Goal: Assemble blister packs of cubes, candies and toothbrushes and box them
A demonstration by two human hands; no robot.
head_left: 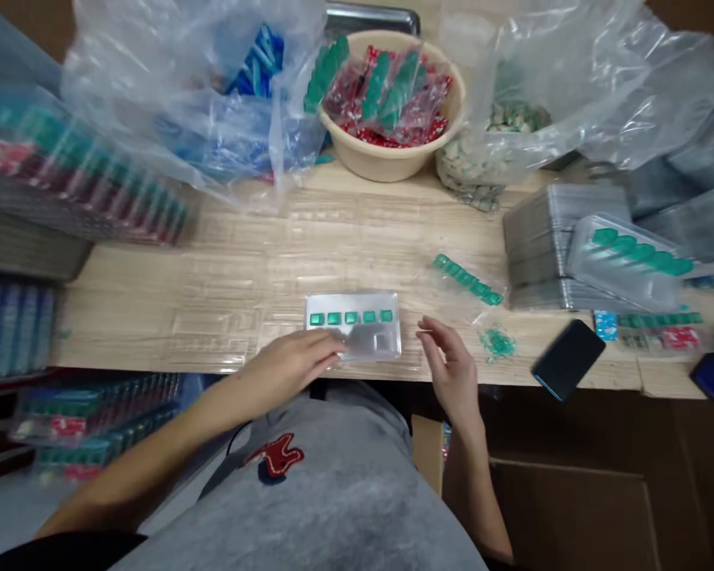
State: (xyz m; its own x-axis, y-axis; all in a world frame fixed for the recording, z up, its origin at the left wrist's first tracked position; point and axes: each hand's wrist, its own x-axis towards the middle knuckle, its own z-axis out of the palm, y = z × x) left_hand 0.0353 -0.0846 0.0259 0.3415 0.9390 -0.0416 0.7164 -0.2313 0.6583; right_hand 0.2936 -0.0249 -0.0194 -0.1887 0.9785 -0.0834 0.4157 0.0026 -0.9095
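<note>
The wooden table [124, 317] carries a plastic tray [362, 334], cream basin [386, 164] and dark phone [569, 359]

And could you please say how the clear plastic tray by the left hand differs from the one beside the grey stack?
The clear plastic tray by the left hand lies straight, while the clear plastic tray at the grey stack sits askew. The first tray's five green squares are spaced apart; the second tray's green pieces crowd together. Both hold one green row.
</note>
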